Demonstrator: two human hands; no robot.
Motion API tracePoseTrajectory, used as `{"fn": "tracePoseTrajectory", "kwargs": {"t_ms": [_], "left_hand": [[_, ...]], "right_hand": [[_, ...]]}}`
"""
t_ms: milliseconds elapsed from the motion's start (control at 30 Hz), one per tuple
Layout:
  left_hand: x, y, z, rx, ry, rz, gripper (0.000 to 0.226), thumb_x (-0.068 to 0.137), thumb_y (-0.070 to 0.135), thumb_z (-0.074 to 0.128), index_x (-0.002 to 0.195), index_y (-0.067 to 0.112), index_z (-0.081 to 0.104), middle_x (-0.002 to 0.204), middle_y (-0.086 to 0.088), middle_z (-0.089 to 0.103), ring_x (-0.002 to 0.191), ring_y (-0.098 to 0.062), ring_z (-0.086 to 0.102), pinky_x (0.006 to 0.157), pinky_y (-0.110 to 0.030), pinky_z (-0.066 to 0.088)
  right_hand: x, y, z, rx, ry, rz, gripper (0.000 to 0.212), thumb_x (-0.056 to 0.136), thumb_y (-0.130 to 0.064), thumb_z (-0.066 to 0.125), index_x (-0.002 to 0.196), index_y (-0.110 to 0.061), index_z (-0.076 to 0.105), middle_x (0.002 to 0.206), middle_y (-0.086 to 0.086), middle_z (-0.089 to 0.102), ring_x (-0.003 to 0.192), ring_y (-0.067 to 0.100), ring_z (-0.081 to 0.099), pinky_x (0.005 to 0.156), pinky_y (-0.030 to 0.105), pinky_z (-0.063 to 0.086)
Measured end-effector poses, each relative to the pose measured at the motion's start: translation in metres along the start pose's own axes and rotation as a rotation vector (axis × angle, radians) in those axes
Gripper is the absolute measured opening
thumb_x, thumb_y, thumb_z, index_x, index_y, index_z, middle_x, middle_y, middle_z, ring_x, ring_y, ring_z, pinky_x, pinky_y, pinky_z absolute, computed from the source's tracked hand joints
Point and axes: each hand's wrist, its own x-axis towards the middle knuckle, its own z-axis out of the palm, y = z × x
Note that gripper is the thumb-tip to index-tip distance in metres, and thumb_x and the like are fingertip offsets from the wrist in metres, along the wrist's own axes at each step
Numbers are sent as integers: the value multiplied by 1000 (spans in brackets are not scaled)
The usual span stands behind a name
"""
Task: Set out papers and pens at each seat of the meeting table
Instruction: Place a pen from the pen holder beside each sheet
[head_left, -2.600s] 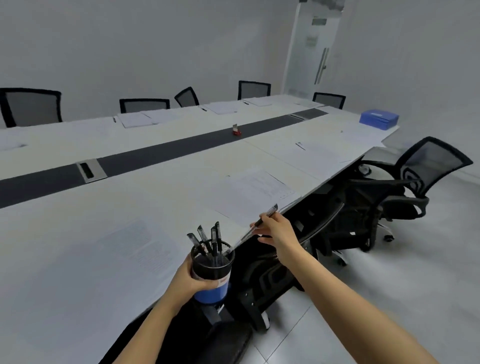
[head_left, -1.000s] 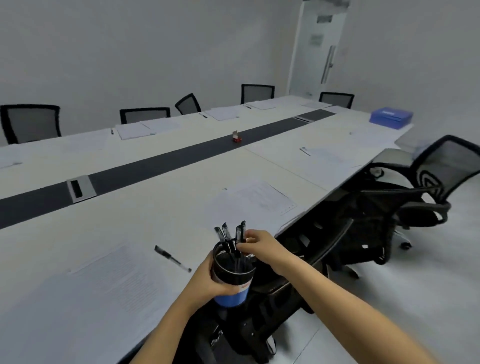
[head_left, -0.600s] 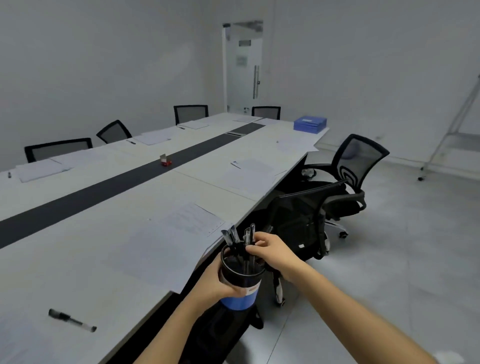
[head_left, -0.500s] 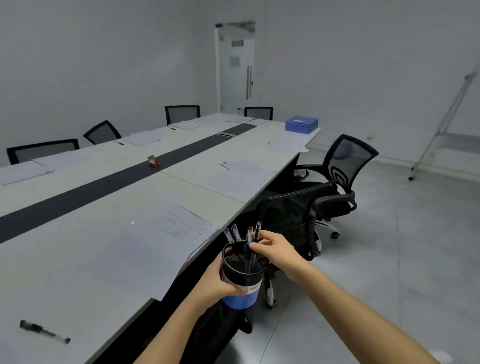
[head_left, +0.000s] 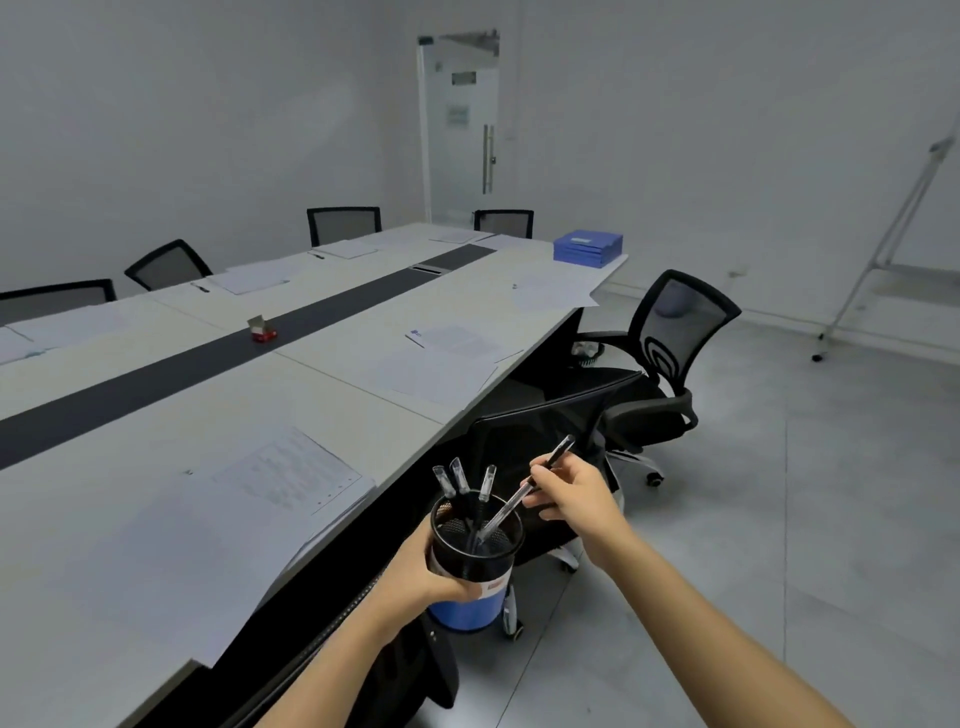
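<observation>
My left hand (head_left: 434, 574) grips a black mesh pen cup (head_left: 475, 545) with a blue base, held off the table's near edge. Three capped pens (head_left: 460, 480) stand in it. My right hand (head_left: 574, 499) pinches a clear pen (head_left: 519, 499) by its middle, tilted, with its tip still inside the cup. The long white meeting table (head_left: 337, 405) carries printed papers (head_left: 270, 483) at the nearest seat, more papers (head_left: 447, 348) at the seat beyond, and another sheet (head_left: 550, 293) near the far corner.
Black mesh chairs (head_left: 670, 358) stand by the table's right side; one chair (head_left: 545, 431) is tucked in just ahead of my hands. A blue box (head_left: 587, 248) sits on the far corner, a small red box (head_left: 262, 330) on the dark centre strip. Glass door (head_left: 460, 124) behind.
I have walked along the table past the seat where a pen now lies. My right hand reached into the cup, took hold of one pen and is lifting it out, tilted.
</observation>
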Motion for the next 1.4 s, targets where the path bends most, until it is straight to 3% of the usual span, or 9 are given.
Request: {"fn": "tracePoseTrajectory", "kwargs": {"t_ms": [233,433,567,733,900,1000,1167,1300,1400], "left_hand": [[67,-5,-41,-64,125,-2,77,40,27,82,113,26,57,108,18,69,102,2,63,78,-15,50],[123,-17,-101,-128,256,-4,80,43,22,88,117,21,57,114,6,69,106,-7,64,83,-20,51],[138,-34,-153,-167,380,-60,83,37,25,89,114,23,58,109,10,70,102,-4,65,74,-13,51],[134,-53,-200,-206,528,-129,90,32,31,90,115,26,57,109,12,70,99,-2,65,71,-15,52],[127,-65,-220,-219,655,-180,93,20,37,88,108,31,56,101,16,70,95,4,63,75,-17,50],[126,-68,-224,-218,689,-188,94,20,38,89,107,31,56,98,21,70,96,4,62,69,-14,49],[122,-71,-231,-216,757,-196,88,31,29,89,112,24,56,103,17,70,92,3,65,69,-10,51],[122,-75,-238,-221,784,-206,85,35,27,88,114,25,56,106,18,69,94,4,64,69,-10,51],[124,-78,-241,-222,787,-216,87,35,28,88,115,24,55,106,18,69,94,4,64,70,-11,51]], "right_hand": [[75,-17,21,53,-10,24,10,97,-17,46,91,-20,53,88,4,65,73,15,64,65,23,48],[174,-42,59,138,-8,84,12,97,-17,45,87,-14,49,80,5,63,68,16,62,61,25,46],[239,-48,100,174,-15,130,12,97,-15,43,86,-13,47,86,10,64,69,18,61,63,28,45],[287,-27,145,82,-68,195,13,96,-11,44,83,-14,45,71,9,61,64,21,57,64,31,44],[326,8,179,-128,-222,245,8,95,-7,42,88,-8,42,60,5,35,49,17,29,39,20,31],[341,13,198,-358,-350,275,10,92,-3,41,97,-11,45,69,5,40,50,16,35,36,18,28],[355,7,233,-442,-498,237,48,89,1,42,135,-12,37,103,9,48,65,17,49,52,21,35],[361,3,250,-473,-529,169,53,92,-3,44,143,-11,33,129,10,44,102,24,51,84,28,42],[359,5,254,-499,-557,158,49,91,-6,45,140,-10,38,142,12,40,117,23,47,93,26,35]]}}
